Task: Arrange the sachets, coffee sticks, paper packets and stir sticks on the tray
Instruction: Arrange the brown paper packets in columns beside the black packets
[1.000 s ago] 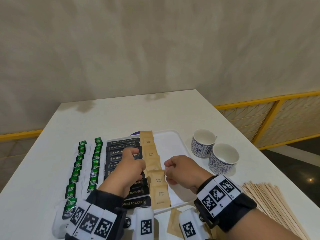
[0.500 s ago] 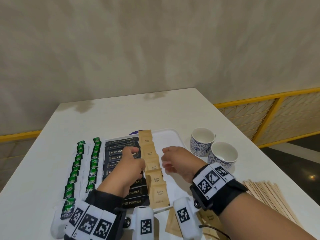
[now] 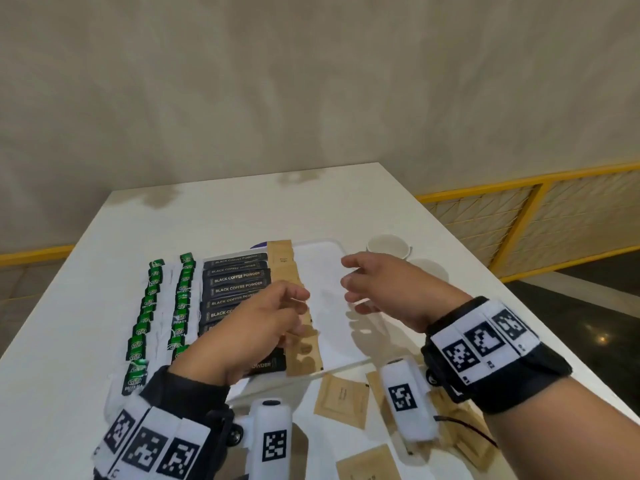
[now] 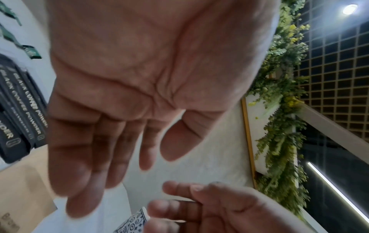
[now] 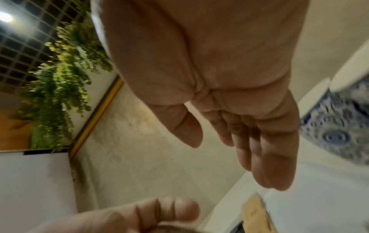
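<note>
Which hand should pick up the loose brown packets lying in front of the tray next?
Probably the right hand. It is open and empty over the tray, and the loose brown packets lie off the near edge on its side. The left hand, also empty, hovers over the coffee sticks.

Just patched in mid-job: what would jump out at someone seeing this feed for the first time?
Two empty hands hover over the clear tray: the left hand above the brown paper packets, the right hand over the tray's bare right half. Left of them run black coffee sticks and green sachets in neat rows. More brown packets lie loose on the table near the person.
</note>
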`<state>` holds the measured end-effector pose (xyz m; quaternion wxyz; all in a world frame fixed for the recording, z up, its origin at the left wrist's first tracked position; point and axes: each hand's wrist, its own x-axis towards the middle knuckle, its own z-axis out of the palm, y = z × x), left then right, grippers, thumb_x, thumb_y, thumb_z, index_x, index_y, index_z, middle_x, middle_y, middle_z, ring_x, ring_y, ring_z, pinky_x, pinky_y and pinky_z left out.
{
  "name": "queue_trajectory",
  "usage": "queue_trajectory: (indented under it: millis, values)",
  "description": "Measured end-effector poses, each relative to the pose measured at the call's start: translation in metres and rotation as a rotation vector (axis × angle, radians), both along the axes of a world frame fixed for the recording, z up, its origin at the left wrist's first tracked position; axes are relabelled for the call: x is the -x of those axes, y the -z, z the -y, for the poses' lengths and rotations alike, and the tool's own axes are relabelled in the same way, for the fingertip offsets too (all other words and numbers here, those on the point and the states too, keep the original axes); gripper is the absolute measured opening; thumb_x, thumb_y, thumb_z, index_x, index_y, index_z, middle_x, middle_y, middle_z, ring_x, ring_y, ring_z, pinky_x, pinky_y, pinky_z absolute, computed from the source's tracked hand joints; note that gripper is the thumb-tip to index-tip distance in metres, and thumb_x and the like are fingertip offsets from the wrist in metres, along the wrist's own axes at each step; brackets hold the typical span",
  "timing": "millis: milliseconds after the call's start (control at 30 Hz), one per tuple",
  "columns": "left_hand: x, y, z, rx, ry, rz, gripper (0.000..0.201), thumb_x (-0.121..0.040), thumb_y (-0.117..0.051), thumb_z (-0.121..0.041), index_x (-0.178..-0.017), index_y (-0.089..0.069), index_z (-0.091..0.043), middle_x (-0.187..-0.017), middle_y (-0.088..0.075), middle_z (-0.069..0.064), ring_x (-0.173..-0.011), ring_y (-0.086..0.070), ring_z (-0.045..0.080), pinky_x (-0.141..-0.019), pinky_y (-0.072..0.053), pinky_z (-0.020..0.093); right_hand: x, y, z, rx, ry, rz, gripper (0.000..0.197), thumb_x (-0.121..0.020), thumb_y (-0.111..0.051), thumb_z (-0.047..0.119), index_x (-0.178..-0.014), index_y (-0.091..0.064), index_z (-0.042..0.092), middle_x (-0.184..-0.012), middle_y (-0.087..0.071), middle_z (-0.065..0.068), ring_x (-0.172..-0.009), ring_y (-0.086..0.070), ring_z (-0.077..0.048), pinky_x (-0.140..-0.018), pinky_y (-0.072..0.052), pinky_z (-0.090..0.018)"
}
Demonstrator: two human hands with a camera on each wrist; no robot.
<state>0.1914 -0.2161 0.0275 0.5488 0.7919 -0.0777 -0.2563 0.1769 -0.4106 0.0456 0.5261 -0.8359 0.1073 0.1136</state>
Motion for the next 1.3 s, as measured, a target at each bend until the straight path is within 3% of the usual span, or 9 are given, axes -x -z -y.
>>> queue_trajectory:
  millis: [167,267,367,533,733,900,1067,1133,1300]
  values:
    - [0.027,-0.009,0.001,-0.277,0.314,0.156,0.025,-0.094,-0.055,-0.018,-0.117,-0.060,-0.027,-0.112,-0.062,-0.008,-0.093,-0.062,0.010,-0.089,-0.051,0.029,0.052,-0.021,0.029,0.393,-0.115,0.059,0.042,-0.094,-0.052,0.022,-0.136,-0.051,0.018,-0.101,-0.067,0.004,-0.094,-0.062,-0.014,-0.095,-0.049,-0.035]
    - [0.039,-0.014,0.010,-0.518,0.509,0.297,0.036,-0.092,-0.056,-0.037,-0.128,-0.052,-0.033,-0.122,-0.056,-0.015,-0.101,-0.056,0.004,-0.090,-0.046,0.021,0.081,-0.025,0.046,0.443,-0.056,0.020,0.034,-0.093,-0.056,0.024,-0.127,-0.058,0.019,-0.102,-0.066,0.003,-0.087,-0.066,-0.013,-0.083,-0.055,-0.032]
    - [0.050,-0.011,0.023,-0.668,0.658,0.318,0.051,-0.089,-0.057,-0.046,-0.136,-0.045,-0.031,-0.130,-0.052,-0.011,-0.108,-0.053,0.009,-0.094,-0.044,0.026,0.111,-0.020,0.058,0.444,-0.012,-0.080,0.031,-0.092,-0.060,0.025,-0.122,-0.059,0.020,-0.097,-0.067,0.007,-0.075,-0.069,-0.007,-0.072,-0.057,-0.023]
    - [0.066,0.000,0.043,-0.889,0.815,0.361,0.053,-0.080,-0.062,-0.049,-0.129,-0.050,-0.034,-0.110,-0.052,-0.008,-0.101,-0.053,0.016,-0.092,-0.048,0.035,0.143,0.010,0.060,0.748,-0.115,-0.250,0.036,-0.092,-0.059,0.034,-0.127,-0.056,0.026,-0.124,-0.057,0.007,-0.098,-0.049,-0.006,-0.083,-0.039,-0.019]
    - [0.078,0.011,0.060,-1.044,0.799,0.354,0.066,-0.065,-0.076,-0.048,-0.117,-0.044,-0.024,-0.105,-0.041,-0.005,-0.088,-0.055,0.018,-0.068,-0.050,0.033,0.149,0.042,0.041,0.744,-0.127,-0.291,0.061,-0.080,-0.063,0.053,-0.128,-0.042,0.022,-0.115,-0.047,0.001,-0.097,-0.052,-0.015,-0.070,-0.040,-0.023]
    - [0.082,0.020,0.070,-1.079,0.770,0.382,0.085,-0.063,-0.081,-0.053,-0.125,-0.038,-0.014,-0.111,-0.038,0.002,-0.093,-0.052,0.021,-0.076,-0.048,0.033,0.139,0.057,0.028,0.702,-0.113,-0.261,0.079,-0.081,-0.062,0.059,-0.140,-0.030,0.018,-0.137,-0.035,-0.009,-0.114,-0.054,-0.024,-0.084,-0.043,-0.029]
    - [0.081,0.019,0.072,-1.052,0.768,0.426,0.061,-0.070,-0.080,-0.045,-0.114,-0.051,-0.015,-0.108,-0.041,0.002,-0.081,-0.046,0.014,-0.072,-0.047,0.029,0.125,0.058,0.019,0.644,-0.138,-0.233,0.078,-0.081,-0.066,0.052,-0.140,-0.030,0.016,-0.131,-0.046,-0.007,-0.114,-0.053,-0.023,-0.086,-0.045,-0.029]
    - [0.077,0.020,0.071,-1.026,0.730,0.447,0.047,-0.071,-0.079,-0.041,-0.101,-0.053,-0.017,-0.105,-0.043,0.001,-0.078,-0.050,0.014,-0.066,-0.045,0.028,0.120,0.057,0.019,0.614,-0.135,-0.234,0.075,-0.079,-0.071,0.048,-0.135,-0.034,0.013,-0.120,-0.053,-0.002,-0.104,-0.053,-0.018,-0.076,-0.044,-0.025]
    - [0.071,0.024,0.066,-0.992,0.652,0.465,0.045,-0.072,-0.075,-0.047,-0.099,-0.052,-0.018,-0.110,-0.048,0.003,-0.079,-0.053,0.017,-0.058,-0.038,0.025,0.115,0.055,0.024,0.588,-0.105,-0.248,0.082,-0.073,-0.079,0.044,-0.132,-0.038,0.005,-0.101,-0.048,0.003,-0.091,-0.048,-0.014,-0.057,-0.036,-0.020]
